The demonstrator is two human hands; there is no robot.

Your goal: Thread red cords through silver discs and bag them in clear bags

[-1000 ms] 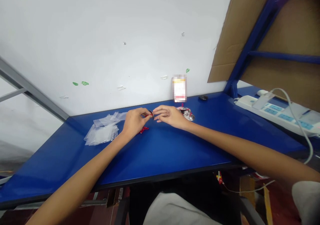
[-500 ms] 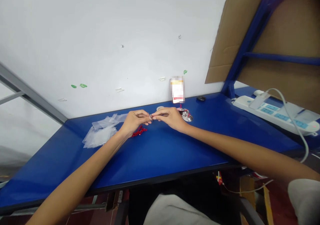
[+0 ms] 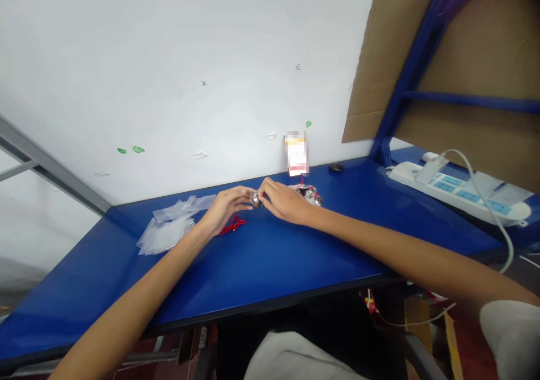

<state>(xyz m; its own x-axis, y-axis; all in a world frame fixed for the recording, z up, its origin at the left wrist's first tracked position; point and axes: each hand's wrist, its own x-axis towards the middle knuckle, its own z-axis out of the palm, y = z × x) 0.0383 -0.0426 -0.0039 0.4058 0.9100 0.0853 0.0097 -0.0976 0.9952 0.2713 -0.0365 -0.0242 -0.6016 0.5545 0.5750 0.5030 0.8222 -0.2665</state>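
Head view: right hand (image 3: 282,200) pinches a metal disc (image 3: 255,199) above the bench (image 3: 274,262), grip narrow; left hand (image 3: 228,204) curls at its edge, hold not discernible, presumably to steady it; red cords (image 3: 233,224) lie nearby

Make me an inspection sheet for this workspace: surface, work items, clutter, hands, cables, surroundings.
Surface: blue table.
Work items: metal dome between the hands; red cords near the left wrist; metal pieces beyond the right wrist; clear bags left of the cords.
Clutter: black round item near the back edge; upright item by the wall, image blurred.
Hands: right hand has fingertips on the dome; left hand is at its other side, contact unclear.
Cables: white cable arches over the power strip.
Surroundings: white wall with scraps stuck on; cardboard and blue frame at right.
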